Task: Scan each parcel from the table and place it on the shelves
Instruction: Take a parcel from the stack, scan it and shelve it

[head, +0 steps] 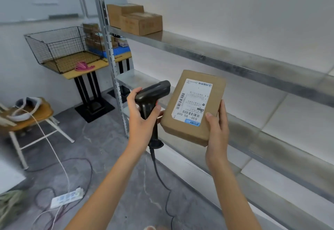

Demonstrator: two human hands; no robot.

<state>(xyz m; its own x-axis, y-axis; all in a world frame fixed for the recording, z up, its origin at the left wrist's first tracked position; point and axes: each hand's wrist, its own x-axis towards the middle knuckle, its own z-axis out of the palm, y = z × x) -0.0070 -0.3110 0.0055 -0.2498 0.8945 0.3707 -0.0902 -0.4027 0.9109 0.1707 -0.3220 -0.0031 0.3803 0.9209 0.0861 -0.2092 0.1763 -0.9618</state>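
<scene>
Left grip [142,115] wraps the corded barcode scanner [151,101]; right grip [216,126] pinches the labelled cardboard parcel [194,106] by one edge, in front of the middle shelf [271,121]. Risks: one-handed hold may slip; cable may snag.

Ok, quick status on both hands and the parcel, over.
Left hand grips scanner. Right hand holds parcel, label up, in front of the shelves. Two boxes on upper shelf. Nothing in the way.
</scene>
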